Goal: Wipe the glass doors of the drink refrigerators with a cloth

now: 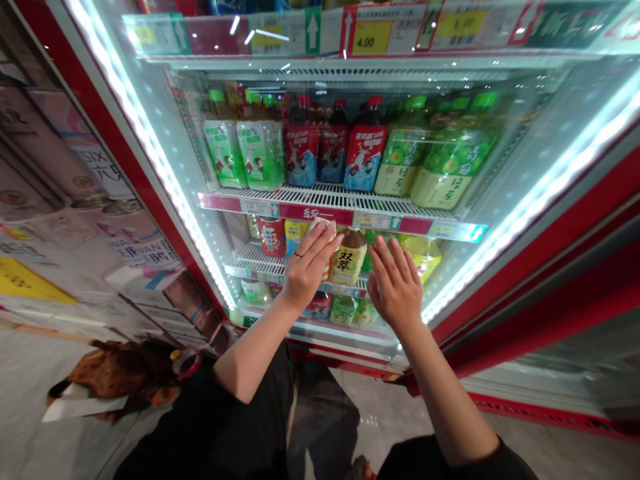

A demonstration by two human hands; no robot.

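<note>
My left hand (310, 261), with a dark ring on one finger, presses a pale, folded cloth (327, 227) against the glass door (440, 80) of a lit drinks fridge. Only a small part of the cloth shows past the fingertips. To its right, my right hand (397, 287) lies flat on or close to the same glass, fingers stretched and holding nothing. Behind the glass, between the hands, stands a bottle with a yellow label (349, 259). A red can (273, 238) shows to the left of my left hand.
Green-capped bottles (453, 160) and red-labelled bottles (365, 150) line the shelf above my hands. Bright light strips (150, 133) run down both sides. Stacked boxes (100, 173) stand at left. A brown bag (117, 377) lies on the floor, lower left.
</note>
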